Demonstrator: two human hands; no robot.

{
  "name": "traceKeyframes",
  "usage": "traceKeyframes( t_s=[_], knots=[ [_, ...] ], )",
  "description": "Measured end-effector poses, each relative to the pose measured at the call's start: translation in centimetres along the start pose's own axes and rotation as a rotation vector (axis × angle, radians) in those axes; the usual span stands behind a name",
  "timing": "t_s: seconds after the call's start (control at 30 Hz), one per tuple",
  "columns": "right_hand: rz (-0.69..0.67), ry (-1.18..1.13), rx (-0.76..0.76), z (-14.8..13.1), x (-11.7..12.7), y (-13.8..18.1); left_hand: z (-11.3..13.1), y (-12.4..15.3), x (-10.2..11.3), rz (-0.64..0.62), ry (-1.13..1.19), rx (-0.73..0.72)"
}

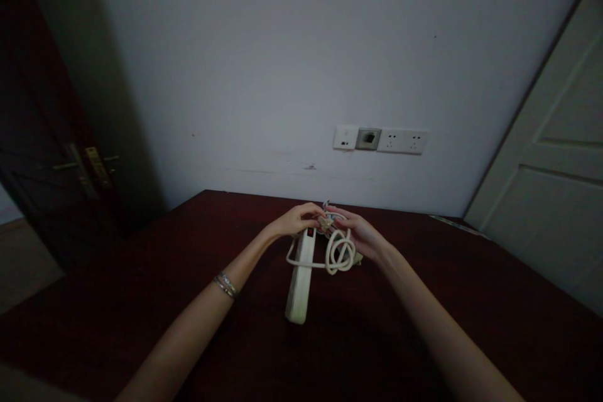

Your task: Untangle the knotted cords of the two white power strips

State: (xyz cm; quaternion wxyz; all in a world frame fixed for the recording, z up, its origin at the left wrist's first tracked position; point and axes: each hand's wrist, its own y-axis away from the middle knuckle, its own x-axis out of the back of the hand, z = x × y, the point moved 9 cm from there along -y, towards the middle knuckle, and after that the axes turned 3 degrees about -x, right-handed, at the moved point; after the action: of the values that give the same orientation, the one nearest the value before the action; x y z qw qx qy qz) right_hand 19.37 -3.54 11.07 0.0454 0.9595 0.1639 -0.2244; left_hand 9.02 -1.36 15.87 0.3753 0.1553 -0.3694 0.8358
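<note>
Above the dark table (141,301), the left hand (294,221) and right hand (360,233) pinched the coiled cord (340,252) of a power strip (300,282), fingers curled close.

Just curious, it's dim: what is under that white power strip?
Only the dark red table shows beneath the power strip. Its far end is covered by the left hand, coiled cord and right hand.

Dim, underexposed view, dark corners, wide-angle bending.
</note>
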Motion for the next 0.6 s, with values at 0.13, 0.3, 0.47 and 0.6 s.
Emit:
traceKeyframes(
  t_s=[0.13,0.3,0.47,0.6],
  knots=[
    [-0.127,0.028,-0.033,0.4,0.1,0.5,-1.0,0.1,0.3,0.062,0.172,0.07],
    [-0.091,0.183,-0.023,0.4,1.0,0.5,-2.0,0.2,0.3,0.152,0.247,0.117],
    [0.121,0.751,0.338,-1.8,0.7,-0.4,-2.5,0.3,-0.4,0.254,0.331,0.142],
    [0.132,0.882,0.598,-2.9,-1.0,0.2,-2.6,0.4,-0.8,0.342,0.438,0.156]
  ],
)
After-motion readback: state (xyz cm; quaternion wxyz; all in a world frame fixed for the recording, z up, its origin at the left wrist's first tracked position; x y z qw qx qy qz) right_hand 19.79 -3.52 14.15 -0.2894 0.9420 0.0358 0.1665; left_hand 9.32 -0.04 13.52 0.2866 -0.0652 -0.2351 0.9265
